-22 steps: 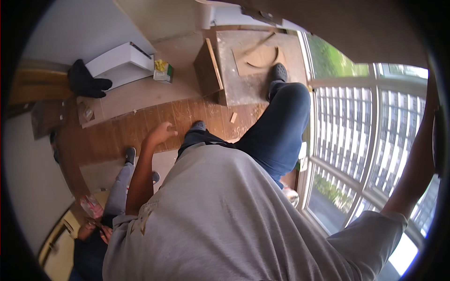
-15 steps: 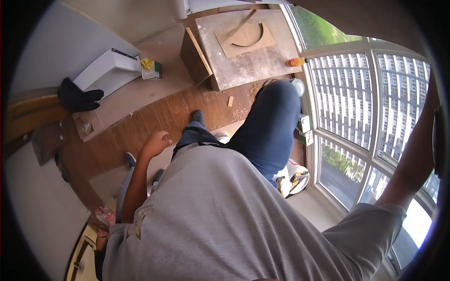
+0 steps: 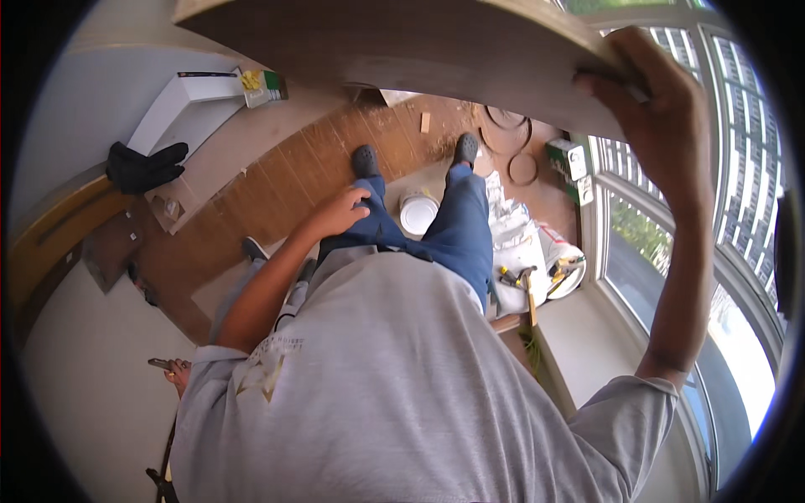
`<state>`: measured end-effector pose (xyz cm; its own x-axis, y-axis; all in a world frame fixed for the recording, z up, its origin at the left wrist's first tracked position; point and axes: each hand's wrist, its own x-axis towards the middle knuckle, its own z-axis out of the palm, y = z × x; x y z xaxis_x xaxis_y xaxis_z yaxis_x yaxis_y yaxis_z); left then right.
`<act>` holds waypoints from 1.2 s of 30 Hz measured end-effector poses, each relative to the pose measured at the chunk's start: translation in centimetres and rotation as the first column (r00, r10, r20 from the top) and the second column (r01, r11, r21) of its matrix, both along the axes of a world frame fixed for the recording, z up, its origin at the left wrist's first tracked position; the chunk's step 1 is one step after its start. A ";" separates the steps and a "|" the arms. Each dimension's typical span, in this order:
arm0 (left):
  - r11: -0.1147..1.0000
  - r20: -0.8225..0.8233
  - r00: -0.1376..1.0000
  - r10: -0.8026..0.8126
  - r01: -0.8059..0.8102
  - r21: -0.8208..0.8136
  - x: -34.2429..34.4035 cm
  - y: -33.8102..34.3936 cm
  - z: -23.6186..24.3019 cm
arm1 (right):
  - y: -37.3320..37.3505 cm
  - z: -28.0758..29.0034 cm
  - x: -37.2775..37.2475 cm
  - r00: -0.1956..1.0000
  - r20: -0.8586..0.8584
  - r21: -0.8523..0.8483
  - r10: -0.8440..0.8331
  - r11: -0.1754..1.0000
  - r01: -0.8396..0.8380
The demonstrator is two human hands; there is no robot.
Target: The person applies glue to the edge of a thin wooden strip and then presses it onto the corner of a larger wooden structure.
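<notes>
The right hand (image 3: 676, 113) has its fingers (image 3: 639, 50) clamped on the right end of a brown board (image 3: 402, 50), raised beyond the white bucket (image 3: 418, 211). Left of that bucket, the left hand (image 3: 335, 215) hangs loosely curled, half open.

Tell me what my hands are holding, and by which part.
Your right hand grips a brown wooden board by the edge near its right end. Your left hand holds nothing that shows.
</notes>
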<state>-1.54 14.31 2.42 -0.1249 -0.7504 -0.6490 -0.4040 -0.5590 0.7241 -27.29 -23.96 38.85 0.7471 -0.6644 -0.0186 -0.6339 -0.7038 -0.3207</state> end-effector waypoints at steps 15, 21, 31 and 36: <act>0.910 -0.150 0.931 -0.332 0.358 0.210 -20.0 0.2 -0.2 | 1.3 -18.9 -15.4 0.962 0.136 0.156 0.236 0.954 -0.256; 0.926 -0.366 0.907 0.208 -0.062 0.372 -19.3 5.0 6.0 | 3.0 -27.9 -13.0 0.946 0.146 0.157 0.288 0.938 -0.310; 0.943 0.266 0.963 -0.037 0.121 -0.310 -15.8 -5.9 -11.2 | 7.2 -50.2 -9.2 0.902 0.200 0.157 0.382 0.896 -0.415; 0.669 0.429 0.892 0.144 0.232 -0.706 -14.9 -8.6 -15.8 | 9.4 -58.7 -8.0 0.881 0.186 0.083 0.435 0.887 -0.455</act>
<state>-16.48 5.69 -13.41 -0.0333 -0.9933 0.1107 -0.7712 0.0960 0.6294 -35.25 -14.55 -19.90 0.9631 -0.2612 0.0657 -0.1968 -0.8490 -0.4904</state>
